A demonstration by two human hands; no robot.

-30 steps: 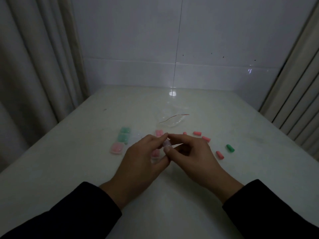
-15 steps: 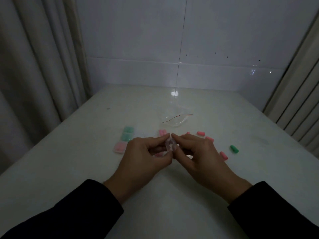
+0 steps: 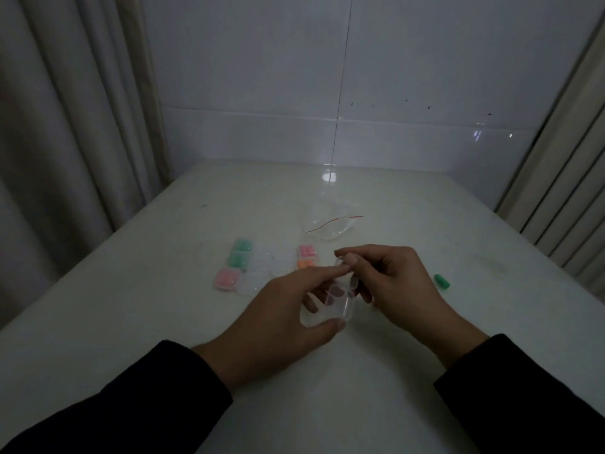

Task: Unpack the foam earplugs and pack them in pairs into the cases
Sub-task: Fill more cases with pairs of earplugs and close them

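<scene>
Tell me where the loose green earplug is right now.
In the head view, the green earplug lies alone on the table, just right of the right hand.

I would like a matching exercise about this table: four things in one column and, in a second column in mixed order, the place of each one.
Things
1. loose green foam earplug
2. clear plastic bag with a red strip
3. small clear plastic case with pink earplugs inside
4. closed case filled with green earplugs

Places
A. held between the left hand and the right hand
B. alone on the table, right of the right hand
C. far side of the table, beyond the hands
D. left of the hands, in the group of cases

Pairs: 1-B, 2-C, 3-A, 4-D
</scene>
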